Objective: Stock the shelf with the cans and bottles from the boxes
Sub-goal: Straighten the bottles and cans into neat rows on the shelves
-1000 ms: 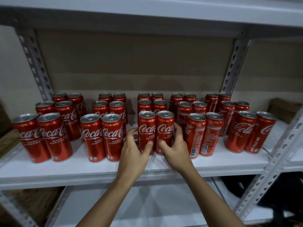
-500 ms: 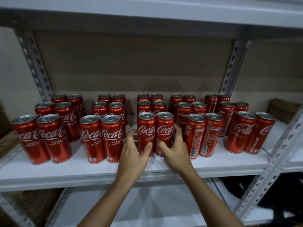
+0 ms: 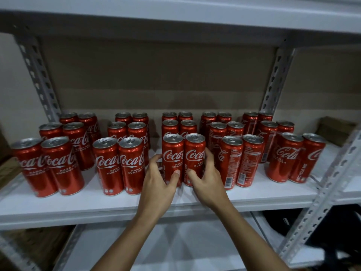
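Curling its fingers around the left front can at the shelf's middle, the left hand at 7 o'clock mirrors the right hand gripping the touching right front can from 5 o'clock.

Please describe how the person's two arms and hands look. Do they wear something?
Both forearms are bare up to the frame's bottom edge: no sleeves show. The left hand and right hand have no gloves, rings, watch or bracelet visible. The visible thumbnails are short and unpainted.
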